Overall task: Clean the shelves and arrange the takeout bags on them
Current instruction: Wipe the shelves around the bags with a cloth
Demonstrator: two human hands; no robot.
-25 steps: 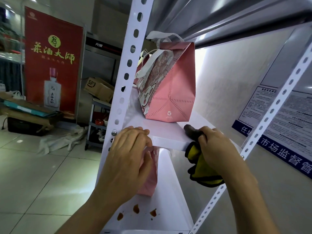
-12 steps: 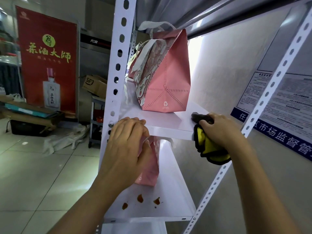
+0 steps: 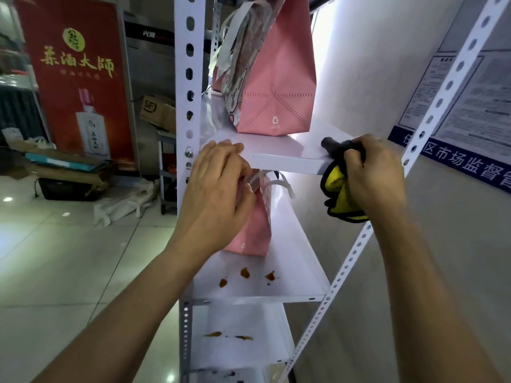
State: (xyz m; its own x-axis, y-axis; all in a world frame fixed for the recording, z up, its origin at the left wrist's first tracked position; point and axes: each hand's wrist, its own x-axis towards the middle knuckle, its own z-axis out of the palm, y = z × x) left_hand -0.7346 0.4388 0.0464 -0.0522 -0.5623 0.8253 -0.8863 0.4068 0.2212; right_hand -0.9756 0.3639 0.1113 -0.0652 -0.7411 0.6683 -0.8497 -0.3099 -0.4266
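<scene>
A white metal shelf (image 3: 276,146) holds an upright pink takeout bag (image 3: 273,78) with white handles. My left hand (image 3: 218,189) grips the shelf's front left edge, fingertips on top. It covers part of a second pink bag (image 3: 254,230) that stands on the shelf below (image 3: 301,272). My right hand (image 3: 376,175) is shut on a yellow cloth (image 3: 336,186) with black trim, pressed against the upper shelf's front right corner. Brown stains (image 3: 244,273) mark the lower shelf in front of the second bag. More stains (image 3: 229,335) lie on the shelf beneath.
White perforated uprights (image 3: 189,78) frame the rack on both sides. A grey wall with blue-edged notices (image 3: 470,106) is at the right. To the left are a tiled floor, a red banner (image 3: 77,78), a cardboard box (image 3: 157,110) and a white cloth heap (image 3: 124,203).
My right hand has slid the cloth rightwards along the upper shelf's front edge to its right corner. My left hand has stayed at the left edge.
</scene>
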